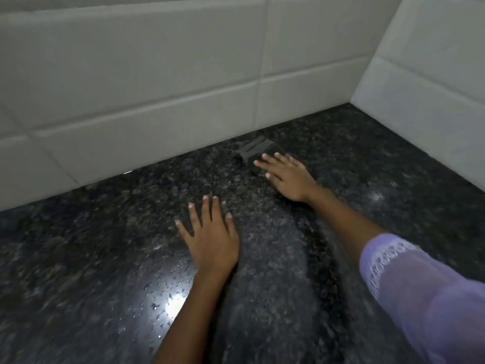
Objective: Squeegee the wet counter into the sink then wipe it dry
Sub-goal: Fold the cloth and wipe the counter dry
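The dark speckled granite counter [91, 258] fills the lower view, with water droplets glinting near my left forearm. My left hand [210, 237] lies flat on the counter, palm down, fingers spread, holding nothing. Farther back, my right hand [287, 177] presses flat on a small dark cloth or pad [256, 149] close to the back wall. Its fingers lie extended over the near part of the pad; motion blur hides what exactly the pad is. No sink or squeegee is in view.
White tiled walls [157, 88] rise behind the counter and meet a second tiled wall [433, 88] at the right, forming a corner. A lilac sleeve [425, 298] covers my right upper arm.
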